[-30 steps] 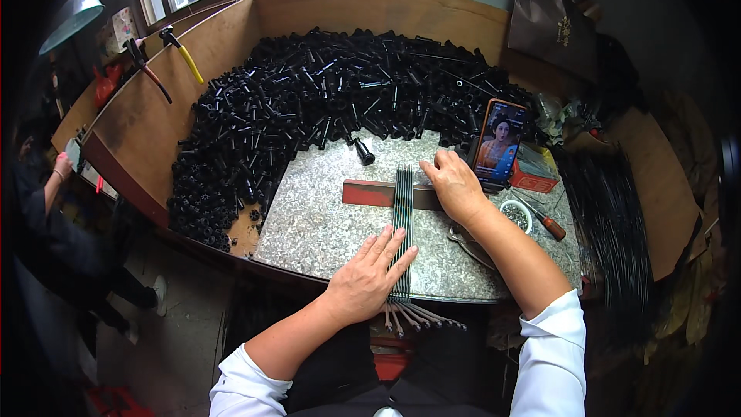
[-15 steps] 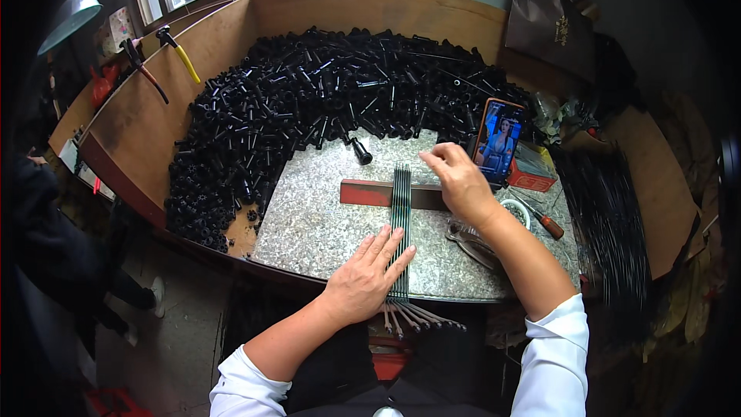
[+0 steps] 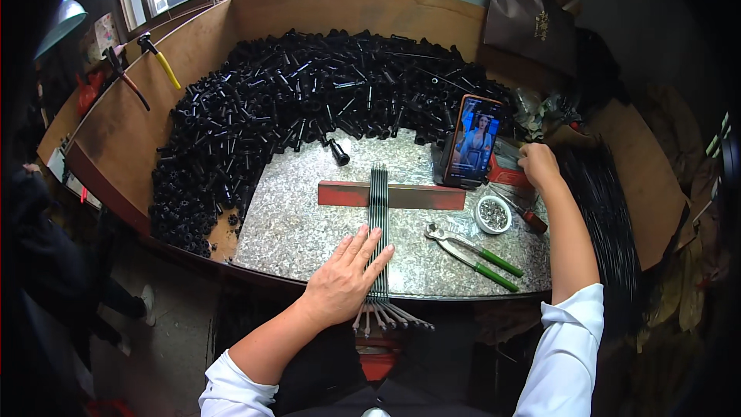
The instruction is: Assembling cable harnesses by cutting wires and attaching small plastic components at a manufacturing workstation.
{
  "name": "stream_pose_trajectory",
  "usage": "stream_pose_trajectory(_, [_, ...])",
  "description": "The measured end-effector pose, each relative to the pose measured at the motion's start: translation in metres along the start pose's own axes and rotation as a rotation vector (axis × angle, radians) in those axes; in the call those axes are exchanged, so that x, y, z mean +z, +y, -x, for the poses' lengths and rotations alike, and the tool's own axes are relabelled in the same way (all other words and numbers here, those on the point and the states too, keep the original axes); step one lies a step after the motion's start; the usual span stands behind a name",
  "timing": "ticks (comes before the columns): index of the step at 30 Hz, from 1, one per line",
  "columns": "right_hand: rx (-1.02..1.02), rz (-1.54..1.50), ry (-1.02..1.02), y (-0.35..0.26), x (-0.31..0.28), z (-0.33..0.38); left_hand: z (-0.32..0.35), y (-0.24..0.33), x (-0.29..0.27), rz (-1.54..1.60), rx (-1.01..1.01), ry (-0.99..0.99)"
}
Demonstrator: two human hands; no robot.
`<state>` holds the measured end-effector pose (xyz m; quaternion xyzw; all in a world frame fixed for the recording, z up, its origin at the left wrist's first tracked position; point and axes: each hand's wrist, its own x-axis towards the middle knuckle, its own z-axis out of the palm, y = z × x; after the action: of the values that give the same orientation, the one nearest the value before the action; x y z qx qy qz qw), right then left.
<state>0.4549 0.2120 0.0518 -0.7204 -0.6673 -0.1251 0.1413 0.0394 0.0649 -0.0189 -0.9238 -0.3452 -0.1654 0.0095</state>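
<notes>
My left hand (image 3: pixel 343 279) lies flat with fingers stretched over a side-by-side row of thin dark metal rods (image 3: pixel 378 197). The rods cross a flat red-and-black bar (image 3: pixel 426 198) on the speckled grey board, and their pale, knobbed ends fan out over the near edge. My right hand (image 3: pixel 540 166) is at the small red box (image 3: pixel 509 177) beside the phone, its fingers bent in a pinch; whatever they hold is too hidden to make out. Green-handled pincers (image 3: pixel 472 253) and a white cup of small metal bits (image 3: pixel 493 215) lie between my hands.
A large heap of black tubular parts (image 3: pixel 309 85) fills the back and left, inside a wooden rim (image 3: pixel 123 123). A phone (image 3: pixel 472 140) stands upright at the right. Nearby lie a screwdriver (image 3: pixel 534 222) and a bundle of black rods (image 3: pixel 598 208). Two pliers hang on the left rim.
My right hand has moved right, from near the rods' far ends to the red box, uncovering the pincers and cup. My left hand stays on the rods. The whole view has shifted slightly.
</notes>
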Motion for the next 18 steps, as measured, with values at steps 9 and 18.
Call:
stream_pose_trajectory(9, [-0.212, 0.299, -0.124, 0.008, 0.016, -0.007, -0.002, 0.002, 0.0, -0.015, -0.002, -0.01])
stream_pose_trajectory(18, [-0.268, 0.409, 0.051, 0.009, 0.002, 0.013, 0.0, 0.005, -0.004, -0.028, -0.024, -0.02])
